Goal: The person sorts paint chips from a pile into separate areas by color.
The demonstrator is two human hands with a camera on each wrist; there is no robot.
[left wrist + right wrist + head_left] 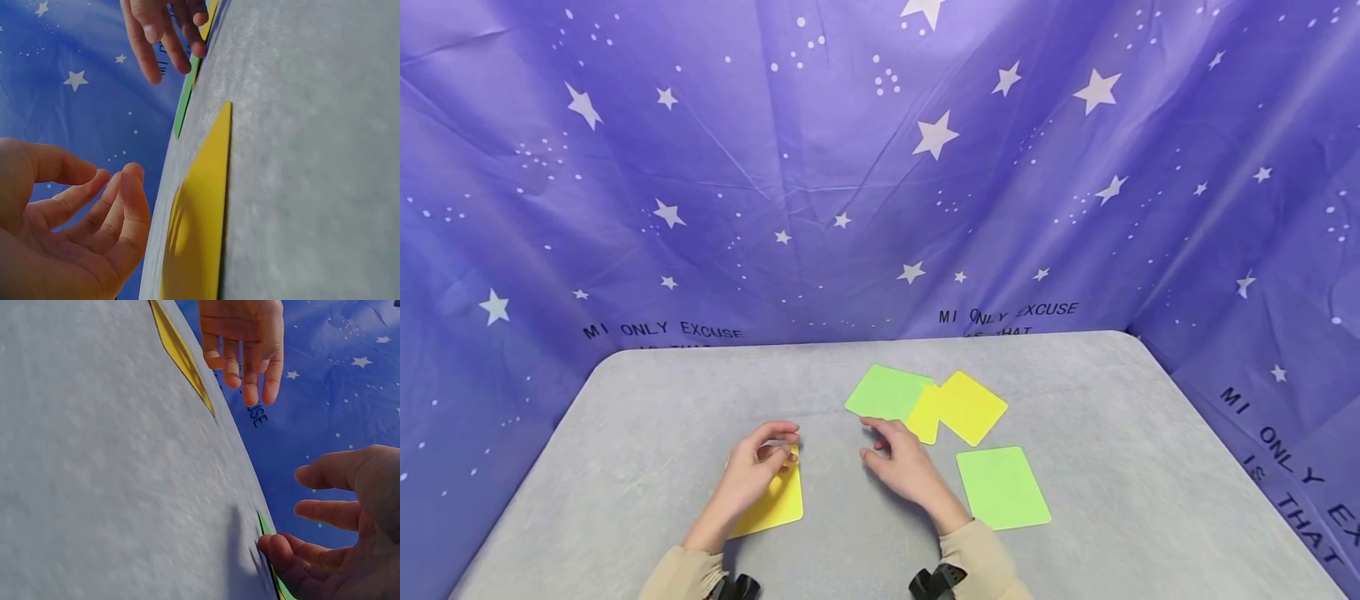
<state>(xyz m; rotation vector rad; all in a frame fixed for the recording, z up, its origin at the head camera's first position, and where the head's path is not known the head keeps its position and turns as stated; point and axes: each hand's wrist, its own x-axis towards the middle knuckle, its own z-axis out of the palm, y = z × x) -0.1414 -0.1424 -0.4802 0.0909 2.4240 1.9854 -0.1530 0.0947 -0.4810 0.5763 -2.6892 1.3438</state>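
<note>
My left hand [756,467] hovers over a yellow square card [781,502] on the left of the table, fingers loosely bent and holding nothing. In the left wrist view a gap shows between that hand [81,219] and the yellow card [203,219], with the hand's shadow on the card. My right hand [902,462] hangs above the table, fingers loosely bent with nothing between them. Just beyond it lie a green card [887,392] and a yellow card [927,417] that overlap. Another yellow card [973,408] touches them on the right. A green card [1003,489] lies right of my right wrist.
The grey table [1112,417] has rounded far corners. A purple star-printed cloth [850,167] with lettering hangs behind it and along its sides. Black wrist cameras sit at both cuffs, the right camera [936,581] close to the near edge of the view.
</note>
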